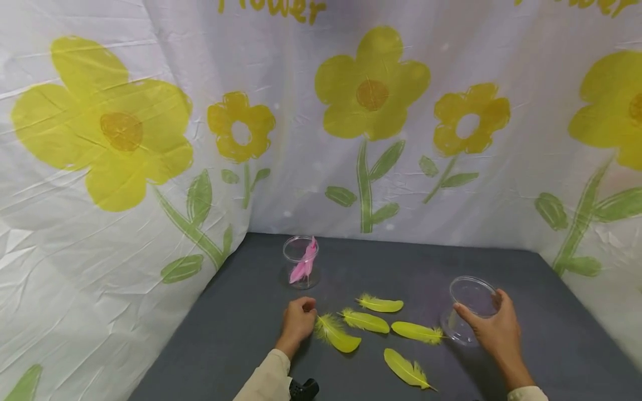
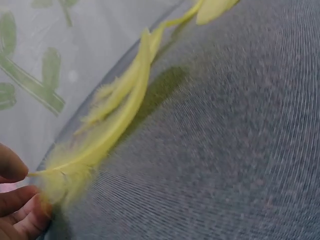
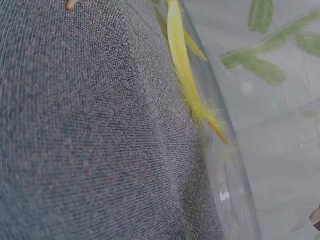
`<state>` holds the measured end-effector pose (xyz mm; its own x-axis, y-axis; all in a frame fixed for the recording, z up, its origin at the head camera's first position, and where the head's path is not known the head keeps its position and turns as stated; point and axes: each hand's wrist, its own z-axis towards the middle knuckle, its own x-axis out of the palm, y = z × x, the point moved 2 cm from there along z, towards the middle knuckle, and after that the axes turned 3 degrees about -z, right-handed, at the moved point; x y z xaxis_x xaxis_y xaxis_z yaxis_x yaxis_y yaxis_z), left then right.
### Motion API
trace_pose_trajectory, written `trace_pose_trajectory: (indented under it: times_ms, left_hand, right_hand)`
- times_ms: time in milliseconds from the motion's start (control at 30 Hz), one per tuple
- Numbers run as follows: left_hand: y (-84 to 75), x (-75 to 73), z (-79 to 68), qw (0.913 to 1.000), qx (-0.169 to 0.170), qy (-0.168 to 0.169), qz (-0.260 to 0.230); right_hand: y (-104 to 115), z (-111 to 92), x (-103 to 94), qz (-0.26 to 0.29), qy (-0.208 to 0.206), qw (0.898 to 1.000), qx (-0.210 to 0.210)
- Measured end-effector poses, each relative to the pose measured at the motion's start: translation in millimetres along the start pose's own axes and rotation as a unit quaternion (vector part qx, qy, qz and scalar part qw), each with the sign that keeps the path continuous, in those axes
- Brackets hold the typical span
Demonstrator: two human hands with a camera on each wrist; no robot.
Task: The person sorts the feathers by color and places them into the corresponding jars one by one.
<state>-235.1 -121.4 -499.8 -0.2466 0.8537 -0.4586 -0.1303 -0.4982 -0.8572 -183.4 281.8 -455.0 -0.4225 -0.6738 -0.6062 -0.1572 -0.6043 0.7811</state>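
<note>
We read yellow lettering (image 1: pixel 275 6), "Flower" (its top cropped), on the white backdrop (image 1: pixel 296 184). We see the left hand (image 1: pixel 298 323) pinching the quill (image 2: pixel 34 174) of a curved, bright yellow feather (image 1: pixel 341 338), fluffy at its base, left of four similar feathers (image 1: pixel 366 321) on the dark table (image 1: pixel 401 270); the right hand (image 1: pixel 494 329) curls round a clear cup (image 1: pixel 455 327).

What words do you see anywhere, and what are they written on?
"Flower": yellow letters, tops cut off, on the white flowery cloth.
"Flower", probably: farther right on that cloth, too cut off by the picture's edge to be sure.
No writing shows on the far clear cup or the cup in the right hand.
</note>
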Motion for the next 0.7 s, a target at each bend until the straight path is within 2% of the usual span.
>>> trace_pose_trajectory:
  times_ms: [200, 400, 533, 700]
  left_hand:
    - [4.1, 3.4, 2.0, 0.9997, -0.001, 0.009, 0.021]
    - [1.4, 3.7, 0.3, 0.9998, -0.010, 0.018, 0.005]
    - [-3.9, -2.8, 0.3, 0.9993, -0.007, 0.001, -0.037]
    - [-25.0, -20.8, 4.9, 0.9965, 0.035, -0.034, -0.067]
  right_hand:
    - [1, -1, 0.5, 0.008, -0.014, 1.000, -0.004]
    - [2, -2, -1.7, 0.009, -0.013, 1.000, 0.000]
    - [2, -1, -0.7, 0.006, -0.009, 1.000, 0.000]
    - [1, -2, 0.4, 0.012, -0.006, 1.000, -0.004]
